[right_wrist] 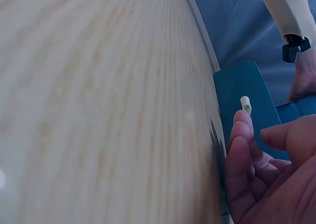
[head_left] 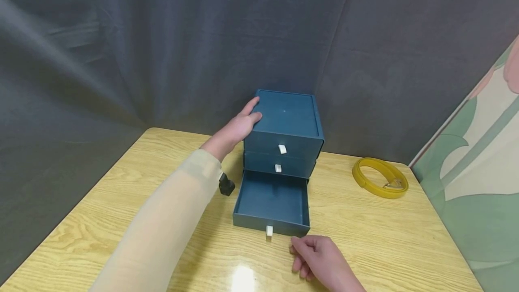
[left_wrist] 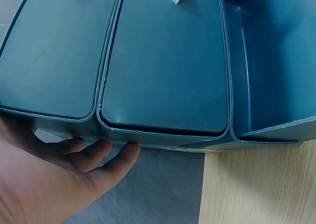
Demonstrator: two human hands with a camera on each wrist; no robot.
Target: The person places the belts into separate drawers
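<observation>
On the tabletop point(head_left: 121, 193) against a dark curtain point(head_left: 121, 35) stands a blue chest point(head_left: 289, 123) of three drawers, its bottom drawer point(head_left: 272, 203) pulled out and showing nothing inside. Across the tabletop stretches the left arm in a pale sleeve point(head_left: 170, 211), the left hand point(head_left: 239, 125) laid flat against the chest's upper left side, fingers point(left_wrist: 94, 155) straight and close together. Near the open drawer's front rests the right hand point(head_left: 320, 260), fingers point(right_wrist: 242, 150) loosely curled and holding nothing, just beside the white pull tab point(head_left: 269, 230). To the right lies a yellow belt point(head_left: 380, 177).
</observation>
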